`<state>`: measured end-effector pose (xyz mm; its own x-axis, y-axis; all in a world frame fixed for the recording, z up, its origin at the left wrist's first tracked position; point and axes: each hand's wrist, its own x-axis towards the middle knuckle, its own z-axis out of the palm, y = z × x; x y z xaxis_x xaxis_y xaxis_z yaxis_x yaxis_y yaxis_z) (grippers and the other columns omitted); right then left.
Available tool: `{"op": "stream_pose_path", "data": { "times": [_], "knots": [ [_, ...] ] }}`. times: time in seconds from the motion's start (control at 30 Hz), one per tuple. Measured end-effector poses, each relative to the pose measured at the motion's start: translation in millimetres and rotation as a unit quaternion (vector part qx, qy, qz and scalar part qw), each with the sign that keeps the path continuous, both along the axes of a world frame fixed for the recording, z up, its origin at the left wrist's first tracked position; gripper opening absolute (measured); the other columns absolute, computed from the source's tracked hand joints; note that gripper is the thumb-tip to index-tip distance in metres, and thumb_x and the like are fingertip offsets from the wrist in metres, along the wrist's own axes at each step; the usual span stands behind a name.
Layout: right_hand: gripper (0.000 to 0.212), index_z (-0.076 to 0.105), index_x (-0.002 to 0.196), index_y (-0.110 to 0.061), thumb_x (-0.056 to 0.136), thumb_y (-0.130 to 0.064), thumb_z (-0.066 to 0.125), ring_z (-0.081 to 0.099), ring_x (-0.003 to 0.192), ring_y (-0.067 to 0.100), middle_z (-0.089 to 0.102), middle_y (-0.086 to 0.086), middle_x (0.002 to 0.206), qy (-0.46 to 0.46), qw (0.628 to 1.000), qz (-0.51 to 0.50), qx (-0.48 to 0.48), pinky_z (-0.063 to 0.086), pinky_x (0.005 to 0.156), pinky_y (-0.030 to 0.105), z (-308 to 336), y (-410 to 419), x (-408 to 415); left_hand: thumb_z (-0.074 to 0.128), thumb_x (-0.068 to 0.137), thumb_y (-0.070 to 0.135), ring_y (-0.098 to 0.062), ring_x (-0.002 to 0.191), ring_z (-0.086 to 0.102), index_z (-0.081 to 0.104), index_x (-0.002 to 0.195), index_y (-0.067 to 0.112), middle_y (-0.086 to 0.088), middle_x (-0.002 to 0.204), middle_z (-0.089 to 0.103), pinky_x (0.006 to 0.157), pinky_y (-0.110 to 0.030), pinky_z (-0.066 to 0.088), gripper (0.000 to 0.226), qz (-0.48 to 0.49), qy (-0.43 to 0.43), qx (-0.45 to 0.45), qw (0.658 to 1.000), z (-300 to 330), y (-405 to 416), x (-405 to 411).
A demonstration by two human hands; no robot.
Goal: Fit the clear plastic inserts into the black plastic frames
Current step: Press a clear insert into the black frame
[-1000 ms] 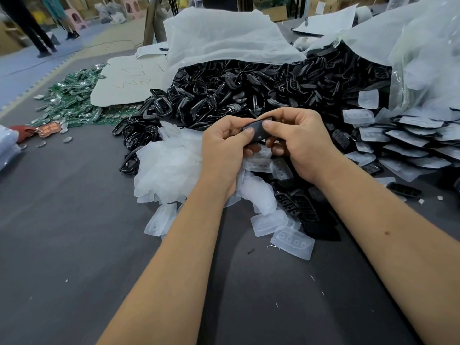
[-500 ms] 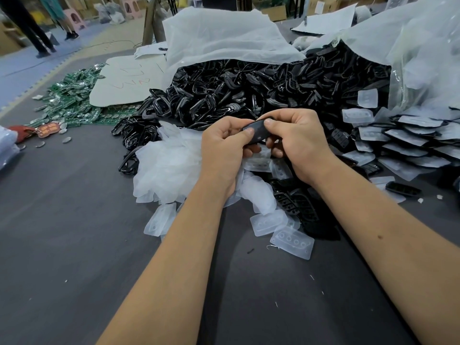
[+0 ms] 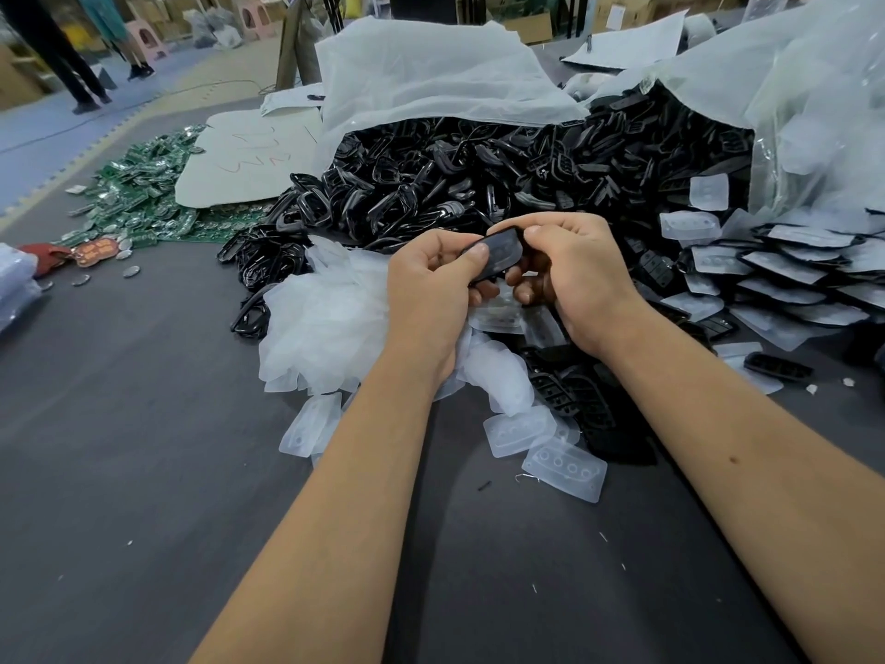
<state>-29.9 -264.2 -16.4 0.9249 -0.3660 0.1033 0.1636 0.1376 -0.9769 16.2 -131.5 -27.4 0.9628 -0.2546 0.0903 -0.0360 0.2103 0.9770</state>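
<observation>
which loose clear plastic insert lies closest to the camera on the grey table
The clear plastic insert with four round dimples, flat on the grey table at the pile's near edge. The other loose inserts all lie farther back.

Dark grey work surface [image 3: 119, 472] fills foreground, flecked with small white scraps. Beyond far-left edge, blue floor mat [image 3: 43, 146] with interlocking seam, tan floor strip [image 3: 225, 86] past it. Cardboard boxes [image 3: 637, 7] stacked along back. Pink stool [image 3: 148, 38] on floor, upper left. Standing person's dark trouser legs [image 3: 57, 55] near it. Even, diffuse light.
</observation>
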Motion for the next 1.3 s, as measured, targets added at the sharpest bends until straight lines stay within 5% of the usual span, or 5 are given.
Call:
{"op": "stream_pose_path", "data": {
  "times": [0.27,0.77,1.0,1.3],
  "knots": [
    [0.015,0.073,0.093,-0.002,0.101,-0.007,0.061,0.058,0.054,0.014,0.066,0.009,0.075,0.004,0.994,-0.051,-0.094,0.044,0.042,0.026,-2.3,-0.4,-1.3,0.067,0.096,-0.003,-0.011,0.052,0.063,0.072,0.089,0.006,-0.005,0.072,0.071,0.054,-0.02,0.052,0.013,0.002,0.002,-0.009,1.0,0.0,-0.4,0.3],
    [0.008,0.074,0.091,-0.011,0.098,-0.009,0.071,0.059,0.052,0.011,0.065,-0.001,0.062,-0.004,0.99,-0.061,-0.124,0.046,0.043,0.023,-6.5,-4.9,0.1,0.065,0.1,0.002,-0.009,0.057,0.067,0.074,0.103,0.004,-0.011,0.084,0.073,0.058,-0.02,0.053,0.01,0.013,-0.026,0.03,0.999,-1.3,0.2,0.9],
    [0.039,0.07,0.097,0.012,0.11,-0.018,0.049,0.059,0.053,0.016,0.07,0.013,0.073,0.017,0.997,-0.024,-0.068,0.045,0.042,0.025,-1.7,-2.8,0.0,0.067,0.099,0.001,-0.01,0.057,0.066,0.076,0.099,0.007,-0.009,0.081,0.074,0.057,-0.02,0.052,0.011,0.021,-0.024,0.028,0.999,-1.5,-1.4,0.6],
    [0.014,0.075,0.089,-0.016,0.101,-0.013,0.067,0.06,0.045,0.015,0.064,0.0,0.053,0.004,0.98,-0.068,-0.188,0.048,0.043,0.023,-5.3,-4.1,-0.7,0.062,0.1,-0.001,-0.009,0.054,0.064,0.075,0.098,0.006,-0.006,0.077,0.073,0.056,-0.022,0.052,0.015,0.009,-0.02,0.031,0.999,0.6,-0.1,-0.8]
  ]
}}
